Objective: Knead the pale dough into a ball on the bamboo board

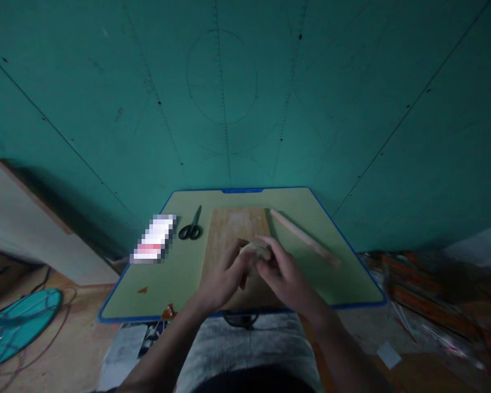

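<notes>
A pale, soft-looking lump of dough (pixel 257 250) is held between my two hands, above the near half of a wooden board (pixel 238 224). My left hand (pixel 227 277) curls round its left side, with the thumb towards me. From the right, my right hand (pixel 284 271) closes on it with bent fingers. The fingers hide much of the lump's underside. To the right of the board lies a wooden rolling pin (pixel 305 237), set at a slant. Black-handled scissors (pixel 192 226) rest left of the board, points away from me.
The small green table (pixel 180 289) has a blue rim and stands against a green wall (pixel 245 109). A blurred-out phone-like object (pixel 154 238) lies at its left edge. Orange scraps (pixel 168 312) sit near the front edge. Clutter (pixel 429 305) covers the floor at right.
</notes>
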{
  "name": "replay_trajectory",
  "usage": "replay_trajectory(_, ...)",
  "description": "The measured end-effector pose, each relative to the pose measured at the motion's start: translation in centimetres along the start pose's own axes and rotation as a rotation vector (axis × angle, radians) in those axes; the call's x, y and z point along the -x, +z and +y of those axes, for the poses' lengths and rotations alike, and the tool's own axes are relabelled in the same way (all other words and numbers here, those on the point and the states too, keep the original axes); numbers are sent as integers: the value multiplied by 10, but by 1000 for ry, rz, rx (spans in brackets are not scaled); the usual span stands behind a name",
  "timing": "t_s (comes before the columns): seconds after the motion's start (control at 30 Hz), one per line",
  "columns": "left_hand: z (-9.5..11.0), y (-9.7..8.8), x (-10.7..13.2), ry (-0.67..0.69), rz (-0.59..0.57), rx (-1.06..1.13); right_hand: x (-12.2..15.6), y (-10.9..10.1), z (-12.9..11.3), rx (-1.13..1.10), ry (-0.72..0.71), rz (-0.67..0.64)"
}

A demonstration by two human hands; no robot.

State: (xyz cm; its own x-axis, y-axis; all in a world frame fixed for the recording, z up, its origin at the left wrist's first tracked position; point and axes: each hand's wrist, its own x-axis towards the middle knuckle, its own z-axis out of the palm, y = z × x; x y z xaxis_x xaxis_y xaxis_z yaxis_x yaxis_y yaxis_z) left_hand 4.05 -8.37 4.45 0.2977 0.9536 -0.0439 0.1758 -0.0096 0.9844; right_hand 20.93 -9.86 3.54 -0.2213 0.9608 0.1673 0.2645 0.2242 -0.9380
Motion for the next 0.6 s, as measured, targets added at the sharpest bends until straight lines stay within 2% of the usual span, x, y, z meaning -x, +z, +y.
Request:
replay_trajectory(0.07,1,-4,4,30,-104,1,-7,8,1,-26,-56,-20)
replay_trajectory(0.17,1,-9,9,71,-138,28,-8,15,1,-136,-89,8)
replay_trajectory(0.33,-7,-7,11,83,-43,109,-9,23,-1,-345,-33,91)
replay_trajectory(0.6,-19,-4,4,-1,22,518,-25,50,13,-663,187,130)
